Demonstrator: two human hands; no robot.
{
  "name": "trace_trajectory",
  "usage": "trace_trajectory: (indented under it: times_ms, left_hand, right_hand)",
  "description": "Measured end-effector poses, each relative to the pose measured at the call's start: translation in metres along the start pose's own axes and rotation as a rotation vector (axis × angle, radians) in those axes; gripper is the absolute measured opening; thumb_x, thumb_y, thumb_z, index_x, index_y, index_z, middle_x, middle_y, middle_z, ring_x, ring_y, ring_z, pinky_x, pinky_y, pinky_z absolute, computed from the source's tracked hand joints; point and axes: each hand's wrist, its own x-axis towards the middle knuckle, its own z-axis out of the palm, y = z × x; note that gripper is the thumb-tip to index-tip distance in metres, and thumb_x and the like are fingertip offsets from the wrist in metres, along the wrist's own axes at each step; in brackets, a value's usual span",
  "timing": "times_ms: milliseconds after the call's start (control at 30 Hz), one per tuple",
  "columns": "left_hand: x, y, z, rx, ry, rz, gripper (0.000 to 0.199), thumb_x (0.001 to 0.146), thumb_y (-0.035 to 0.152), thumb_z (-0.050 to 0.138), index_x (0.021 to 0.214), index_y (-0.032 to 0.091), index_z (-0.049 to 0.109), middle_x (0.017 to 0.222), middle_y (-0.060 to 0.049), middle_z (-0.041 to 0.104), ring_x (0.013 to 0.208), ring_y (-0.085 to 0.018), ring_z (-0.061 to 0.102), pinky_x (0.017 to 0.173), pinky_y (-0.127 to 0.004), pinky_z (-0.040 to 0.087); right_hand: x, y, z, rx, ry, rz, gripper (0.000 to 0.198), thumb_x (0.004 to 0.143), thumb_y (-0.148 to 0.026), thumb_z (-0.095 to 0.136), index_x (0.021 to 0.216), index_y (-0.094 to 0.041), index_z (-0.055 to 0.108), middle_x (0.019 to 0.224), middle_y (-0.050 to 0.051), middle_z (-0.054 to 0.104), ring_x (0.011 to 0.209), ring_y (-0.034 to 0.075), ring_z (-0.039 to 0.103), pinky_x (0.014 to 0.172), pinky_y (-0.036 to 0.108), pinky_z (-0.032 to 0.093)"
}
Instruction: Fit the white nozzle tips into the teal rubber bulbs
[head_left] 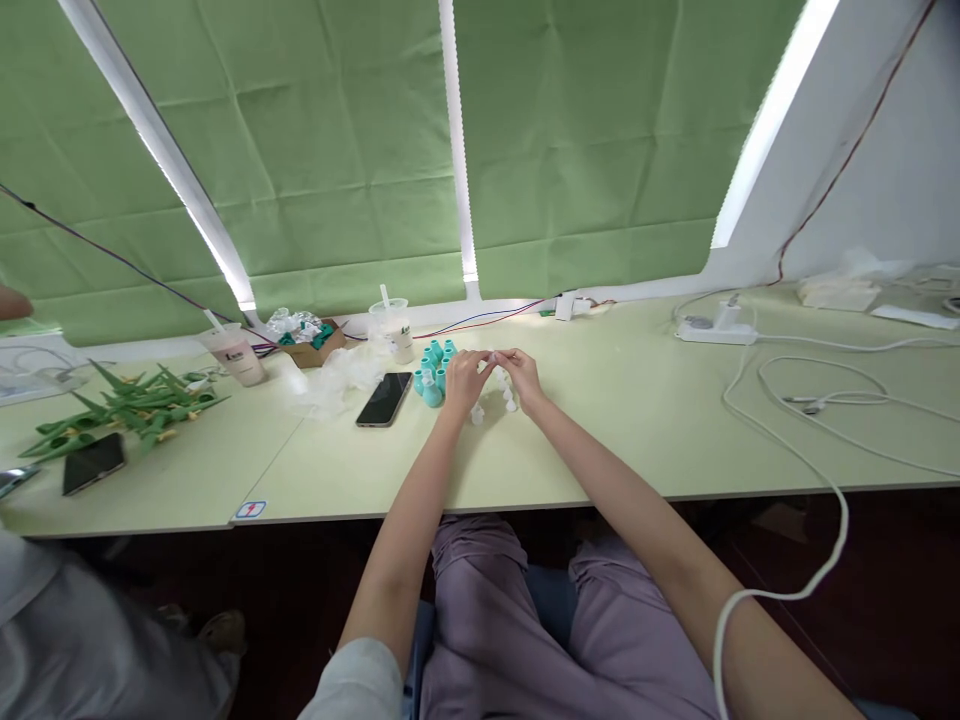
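My left hand (467,379) and my right hand (522,378) meet above the table, fingertips pinched close together. Whatever lies between the fingertips is too small to make out. Below and between the hands, several small white plastic pieces (510,404) are on the tabletop, partly hidden by my fingers. Another white piece (478,414) lies by my left wrist. Just left of my left hand stands a cluster of small teal bottles (431,394) with narrow necks; one carries a whitish top.
A black phone (384,399) lies left of the bottles, with crumpled clear plastic (337,382), drink cups (238,357) and a cardboard box (313,350) beyond. Green artificial stems (142,400) are further left, near a seated person (112,630). White cables (787,455) and a power strip (716,331) occupy the right.
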Motion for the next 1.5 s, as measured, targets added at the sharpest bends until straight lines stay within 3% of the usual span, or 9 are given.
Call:
trace_trajectory:
  times_ms: [300,467,600,833,1167,1500]
  left_hand:
    - [-0.008,0.0,-0.006,0.047,0.022,0.014,0.03,0.093,0.039,0.046,0.102,0.019,0.066,0.096,-0.008,0.068,0.084,-0.019,0.063,0.078,-0.031,0.044]
    - [-0.008,0.002,-0.004,-0.024,0.091,0.019,0.03,0.095,0.037,0.042,0.108,0.021,0.064,0.103,-0.008,0.066,0.086,-0.016,0.063,0.073,-0.026,0.046]
    - [-0.007,0.003,0.0,-0.097,0.175,0.021,0.03,0.095,0.03,0.041,0.117,0.023,0.061,0.102,-0.008,0.064,0.09,-0.017,0.062,0.076,-0.027,0.048]
    - [-0.008,0.005,0.002,-0.156,0.202,0.029,0.042,0.093,0.014,0.029,0.117,0.025,0.062,0.1,-0.006,0.061,0.087,-0.013,0.059,0.069,-0.024,0.05]
    - [-0.005,0.005,0.004,-0.167,0.226,0.047,0.036,0.096,0.029,0.032,0.11,0.023,0.065,0.095,-0.008,0.061,0.09,-0.016,0.059,0.077,-0.029,0.048]
    - [-0.005,0.003,0.005,-0.116,0.235,0.024,0.035,0.097,0.031,0.035,0.111,0.023,0.065,0.095,-0.007,0.062,0.089,-0.015,0.06,0.075,-0.026,0.047]
  right_hand:
    - [-0.01,-0.006,0.003,-0.003,0.034,0.004,0.042,0.058,-0.047,0.074,0.084,-0.016,0.068,0.096,0.007,0.069,0.096,0.017,0.063,0.093,0.029,0.049]
    - [-0.015,-0.014,0.005,-0.008,0.039,-0.1,0.038,0.064,-0.047,0.071,0.088,-0.018,0.072,0.1,0.005,0.069,0.1,0.018,0.063,0.096,0.03,0.049]
    - [-0.02,-0.022,0.009,-0.041,0.037,-0.231,0.035,0.069,-0.048,0.068,0.088,-0.018,0.072,0.102,0.006,0.068,0.101,0.017,0.062,0.095,0.029,0.05]
    - [-0.017,-0.02,0.01,0.013,0.0,-0.209,0.044,0.066,-0.055,0.069,0.089,-0.017,0.071,0.106,0.007,0.066,0.103,0.018,0.061,0.096,0.031,0.05]
    - [-0.015,-0.03,0.005,-0.035,-0.026,-0.209,0.036,0.065,-0.05,0.072,0.082,-0.018,0.071,0.098,0.005,0.067,0.101,0.018,0.061,0.097,0.032,0.048]
    - [-0.017,-0.029,0.003,-0.102,-0.04,-0.341,0.033,0.073,-0.048,0.068,0.092,-0.022,0.072,0.114,0.002,0.063,0.112,0.016,0.057,0.104,0.03,0.043]
